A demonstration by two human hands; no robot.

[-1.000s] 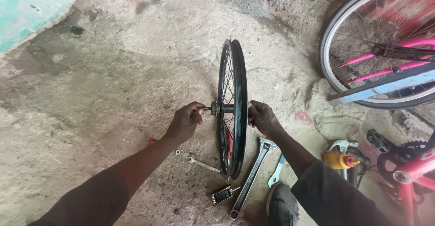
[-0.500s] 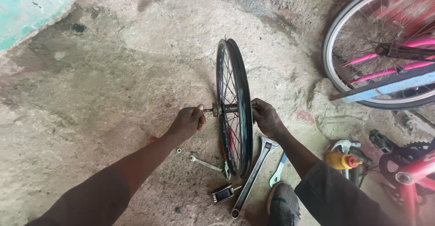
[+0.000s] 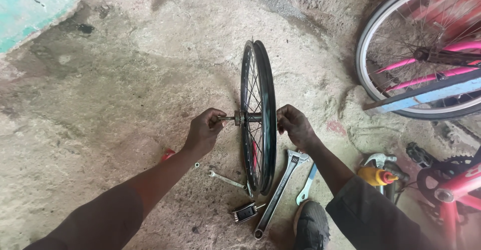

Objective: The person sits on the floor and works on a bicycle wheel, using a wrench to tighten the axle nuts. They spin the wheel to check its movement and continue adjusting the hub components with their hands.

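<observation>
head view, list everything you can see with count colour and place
wheel: 1, black rim, upright on the floor, centre
axle: 1, metal, sticking out of the hub to the left
big wrench: 1, silver, on the floor right of the wheel
small spanner: 1, silver, left of the wheel base
blue spanner: 1, beside the big wrench
multi-tool: 1, black, below the wheel
oil bottle: 1, yellow with red tip, right
bike wheel: 1, pink spokes area, top right
shoe: 1, grey, bottom
left hand: fingers on the axle end
right hand: at the hub's other side
</observation>
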